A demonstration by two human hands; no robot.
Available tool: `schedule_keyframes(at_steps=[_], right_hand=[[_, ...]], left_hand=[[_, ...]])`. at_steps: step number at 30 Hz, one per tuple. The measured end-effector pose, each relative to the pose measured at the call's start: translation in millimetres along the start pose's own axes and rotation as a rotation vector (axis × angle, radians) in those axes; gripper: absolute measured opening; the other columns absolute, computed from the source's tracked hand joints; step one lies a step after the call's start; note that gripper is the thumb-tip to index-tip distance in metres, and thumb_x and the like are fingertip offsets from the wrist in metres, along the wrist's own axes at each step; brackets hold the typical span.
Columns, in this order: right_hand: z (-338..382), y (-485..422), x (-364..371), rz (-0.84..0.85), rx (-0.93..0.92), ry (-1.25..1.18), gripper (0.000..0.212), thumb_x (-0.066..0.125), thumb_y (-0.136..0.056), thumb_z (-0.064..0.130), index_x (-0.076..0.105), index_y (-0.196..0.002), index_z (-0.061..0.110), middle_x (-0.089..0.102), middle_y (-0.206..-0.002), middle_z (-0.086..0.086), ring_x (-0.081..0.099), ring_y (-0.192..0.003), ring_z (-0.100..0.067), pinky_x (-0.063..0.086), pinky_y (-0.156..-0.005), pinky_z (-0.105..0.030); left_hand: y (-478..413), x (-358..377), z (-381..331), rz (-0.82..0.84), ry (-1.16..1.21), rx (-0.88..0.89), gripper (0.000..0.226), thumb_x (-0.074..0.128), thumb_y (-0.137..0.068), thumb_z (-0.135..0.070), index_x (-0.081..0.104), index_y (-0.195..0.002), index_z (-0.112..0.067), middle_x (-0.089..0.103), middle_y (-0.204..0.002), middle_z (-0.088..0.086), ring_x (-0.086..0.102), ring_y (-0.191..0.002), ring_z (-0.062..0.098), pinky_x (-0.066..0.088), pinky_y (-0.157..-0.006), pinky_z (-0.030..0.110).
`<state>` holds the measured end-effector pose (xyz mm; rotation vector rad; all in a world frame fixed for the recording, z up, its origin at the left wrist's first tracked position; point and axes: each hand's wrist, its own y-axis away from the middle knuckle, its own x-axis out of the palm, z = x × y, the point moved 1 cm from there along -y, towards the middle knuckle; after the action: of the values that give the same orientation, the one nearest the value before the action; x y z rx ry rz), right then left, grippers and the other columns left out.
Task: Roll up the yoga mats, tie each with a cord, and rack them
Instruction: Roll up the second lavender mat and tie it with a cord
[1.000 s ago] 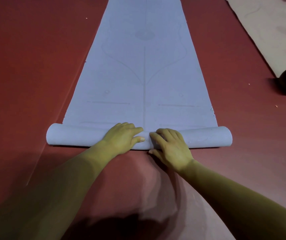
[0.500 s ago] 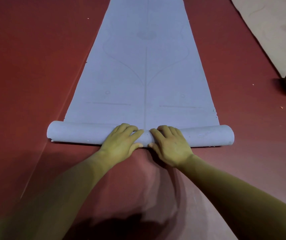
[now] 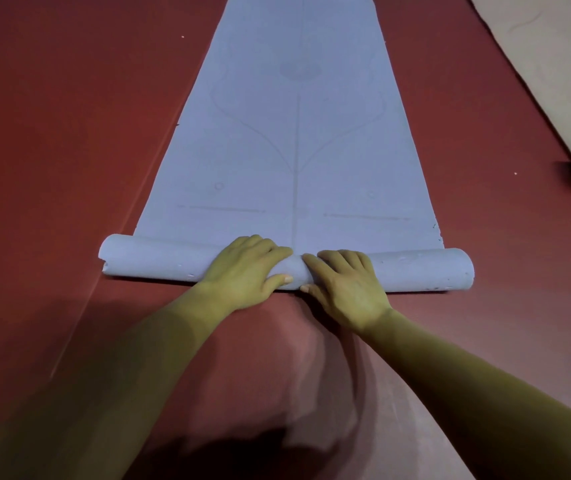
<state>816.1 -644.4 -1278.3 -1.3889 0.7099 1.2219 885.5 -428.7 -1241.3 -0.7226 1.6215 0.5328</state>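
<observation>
Since a second ago the roll (image 3: 159, 259) has turned slightly further from the person, hands with it. It lies on the red floor (image 3: 69, 133), long axis left to right; the flat blue mat (image 3: 298, 150) stretches straight ahead. Left hand (image 3: 246, 271) and right hand (image 3: 346, 285) sit at its middle (almost touching), fingers close together, curled over the top, thumbs on the near side.
</observation>
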Motion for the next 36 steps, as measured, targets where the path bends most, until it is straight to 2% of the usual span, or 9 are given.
schedule_keyframes(at_steps=[2,6,9,12,15,20,26,32,36], right_hand=[[-1.7,-3.5,0.3,0.023,0.013,-0.003,0.054,0.047,-0.096,0.057,0.063,-0.131,0.02,0.068,-0.115,-0.003,0.064,-0.098,-0.033,0.047,-0.091,-0.047],[-3.4,-9.7,0.6,0.04,0.013,0.005,0.055,0.042,-0.097,0.058,0.063,-0.131,0.019,0.068,-0.112,-0.003,0.064,-0.096,-0.033,0.047,-0.091,-0.045],[-5.6,-16.1,0.2,0.015,-0.002,0.02,0.054,0.042,-0.098,0.054,0.064,-0.127,0.014,0.07,-0.108,-0.005,0.065,-0.096,-0.034,0.049,-0.089,-0.046],[-5.0,-21.2,1.2,-0.005,0.022,0.039,0.055,0.041,-0.099,0.053,0.063,-0.13,0.013,0.068,-0.114,-0.009,0.063,-0.106,-0.034,0.047,-0.094,-0.047],[-5.8,-21.9,0.3,-0.035,0.07,-0.008,0.056,0.044,-0.097,0.055,0.06,-0.134,0.016,0.062,-0.12,-0.012,0.059,-0.107,-0.032,0.043,-0.1,-0.048],[-12.1,-18.0,4.0,-0.042,0.021,-0.011,0.064,0.048,-0.091,0.066,0.06,-0.131,0.017,0.062,-0.118,-0.009,0.058,-0.104,-0.034,0.042,-0.099,-0.05],[-17.1,-30.8,3.3,0.017,0.054,-0.046,0.062,0.044,-0.092,0.066,0.065,-0.128,0.019,0.067,-0.112,-0.006,0.064,-0.099,-0.034,0.046,-0.094,-0.048],[-20.6,-39.0,4.7,-0.003,0.059,-0.022,0.06,0.044,-0.094,0.064,0.066,-0.128,0.019,0.069,-0.113,-0.004,0.064,-0.103,-0.032,0.045,-0.096,-0.047],[-18.7,-39.5,4.6,-0.087,0.128,-0.07,0.055,0.05,-0.096,0.058,0.064,-0.132,0.019,0.062,-0.128,-0.009,0.057,-0.119,-0.03,0.037,-0.107,-0.047]], left_hand=[[6.3,6.1,-3.5,-0.112,-0.021,-0.021,0.056,0.045,-0.091,-0.058,0.065,-0.126,-0.019,0.064,-0.116,0.001,0.06,-0.103,0.024,0.047,-0.093,0.039],[2.0,16.3,-3.9,-0.144,0.017,-0.041,0.054,0.047,-0.089,-0.06,0.069,-0.119,-0.02,0.065,-0.111,-0.002,0.059,-0.101,0.024,0.044,-0.091,0.037],[-5.4,13.1,-1.7,-0.087,0.049,-0.057,0.054,0.043,-0.091,-0.057,0.069,-0.118,-0.018,0.068,-0.11,-0.001,0.061,-0.099,0.027,0.049,-0.088,0.04],[-15.9,4.3,-1.3,0.003,0.071,-0.073,0.063,0.032,-0.093,-0.062,0.065,-0.126,-0.019,0.067,-0.119,0.0,0.057,-0.108,0.028,0.044,-0.095,0.04],[-27.7,-0.8,3.6,0.089,0.065,-0.103,0.049,0.043,-0.101,-0.054,0.057,-0.136,-0.023,0.061,-0.131,-0.002,0.05,-0.117,0.025,0.038,-0.102,0.036],[-35.6,-1.0,5.1,0.137,0.034,-0.127,0.045,0.044,-0.102,-0.052,0.055,-0.137,-0.025,0.059,-0.133,-0.003,0.048,-0.121,0.023,0.037,-0.102,0.036],[-13.1,12.7,0.2,-0.193,-0.078,-0.04,0.055,0.046,-0.092,-0.055,0.066,-0.125,-0.016,0.064,-0.121,0.004,0.058,-0.109,0.026,0.045,-0.094,0.042],[-22.1,17.1,3.3,-0.177,-0.01,-0.075,0.05,0.048,-0.091,-0.051,0.067,-0.123,-0.017,0.066,-0.118,0.002,0.061,-0.107,0.029,0.046,-0.095,0.043],[-32.6,17.3,9.0,-0.164,0.022,-0.124,0.056,0.037,-0.093,-0.052,0.065,-0.127,-0.018,0.066,-0.122,0.002,0.059,-0.111,0.029,0.042,-0.1,0.042]])
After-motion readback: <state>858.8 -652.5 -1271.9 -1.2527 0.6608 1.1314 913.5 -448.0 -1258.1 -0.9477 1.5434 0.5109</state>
